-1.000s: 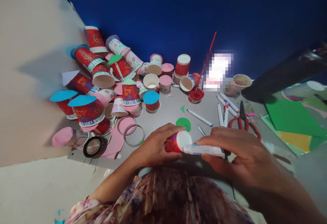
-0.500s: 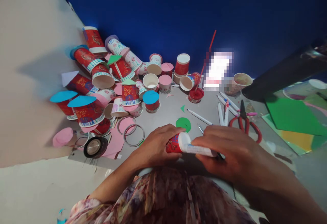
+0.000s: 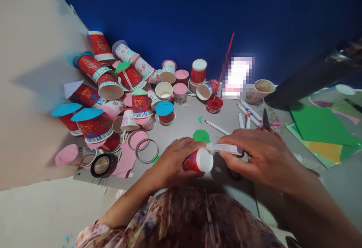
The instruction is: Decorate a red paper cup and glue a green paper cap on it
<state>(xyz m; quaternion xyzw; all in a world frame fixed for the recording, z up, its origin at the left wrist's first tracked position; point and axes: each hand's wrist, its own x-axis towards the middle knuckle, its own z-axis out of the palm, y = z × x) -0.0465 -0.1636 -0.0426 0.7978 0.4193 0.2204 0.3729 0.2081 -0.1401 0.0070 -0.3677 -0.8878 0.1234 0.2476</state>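
My left hand (image 3: 177, 161) is wrapped round a red paper cup (image 3: 205, 160) lying on its side, its white base facing right. Between the thumb and fingers of my right hand (image 3: 251, 153) is a white glue stick (image 3: 224, 148), whose left tip meets the upper edge of the cup's base. Just beyond the cup a green paper disc (image 3: 201, 136) lies on the grey table (image 3: 181, 127). Red-handled scissors (image 3: 266, 121) are partly hidden behind my right hand.
Many decorated cups are piled at the left, some topped with blue discs (image 3: 89, 114). Two metal rings (image 3: 146, 151) lie near a black-rimmed lid (image 3: 103, 165). Markers (image 3: 216, 127), a red paint pot (image 3: 214, 105) and green paper (image 3: 319, 123) are further right.
The glue stick has moved from the lower part of the cup's base up to its top edge, with my right hand. The view has shifted slightly.
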